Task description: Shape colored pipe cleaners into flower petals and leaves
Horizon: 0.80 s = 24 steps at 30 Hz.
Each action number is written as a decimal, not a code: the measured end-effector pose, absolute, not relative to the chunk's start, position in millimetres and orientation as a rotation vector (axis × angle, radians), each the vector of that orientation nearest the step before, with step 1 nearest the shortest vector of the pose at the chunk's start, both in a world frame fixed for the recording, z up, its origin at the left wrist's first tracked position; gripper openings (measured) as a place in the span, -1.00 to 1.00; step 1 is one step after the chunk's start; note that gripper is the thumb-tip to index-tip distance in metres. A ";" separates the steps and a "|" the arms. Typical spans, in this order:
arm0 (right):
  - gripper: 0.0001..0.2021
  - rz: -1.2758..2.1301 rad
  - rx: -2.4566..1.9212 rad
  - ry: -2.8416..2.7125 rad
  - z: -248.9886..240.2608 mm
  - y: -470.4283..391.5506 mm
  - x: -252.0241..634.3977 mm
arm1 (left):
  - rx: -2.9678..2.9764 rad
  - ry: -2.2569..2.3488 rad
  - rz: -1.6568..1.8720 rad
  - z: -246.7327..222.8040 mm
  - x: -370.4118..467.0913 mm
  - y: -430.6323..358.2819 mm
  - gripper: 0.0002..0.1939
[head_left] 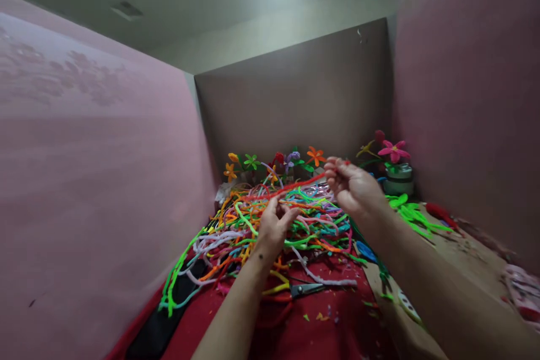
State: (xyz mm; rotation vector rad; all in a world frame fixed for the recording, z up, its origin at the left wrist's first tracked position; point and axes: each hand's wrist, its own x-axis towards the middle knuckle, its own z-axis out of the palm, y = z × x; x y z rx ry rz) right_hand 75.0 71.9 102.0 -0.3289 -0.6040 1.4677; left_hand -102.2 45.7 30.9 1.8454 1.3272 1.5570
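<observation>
A long red pipe cleaner [301,183] stretches above the pile, its right end pinched in my right hand [352,188]. A bit of red shows past those fingers. My left hand [274,225] is over the heap, thumb and fingers apart, with the red pipe cleaner passing just beyond its fingertips; whether they touch it is hard to tell. Beneath both hands spreads a tangled heap of pipe cleaners [228,239] in green, orange, lilac, pink and blue. Scissors [306,290] with yellow and red handles lie in front of it on the red cloth [333,334].
Pipe-cleaner flowers, among them an orange one [316,156], stand along the back. At right are a pot [399,180] with a pink flower [394,151] and bright green pieces [415,216]. Pink walls [105,180] rise on both sides. A black object [152,326] lies front left.
</observation>
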 end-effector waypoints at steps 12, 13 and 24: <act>-0.88 1.764 -0.324 -0.609 34.0 76.3 45.1 | 0.823 0.616 1.662 43.0 -91.9 36.4 -0.86; -0.89 1.766 -0.299 -0.627 31.8 76.4 44.0 | 0.812 0.622 1.668 41.2 -92.6 38.2 -0.87; -0.82 1.724 -0.392 -0.559 18.9 88.2 48.6 | 0.735 0.801 1.759 33.8 -98.3 46.8 -0.86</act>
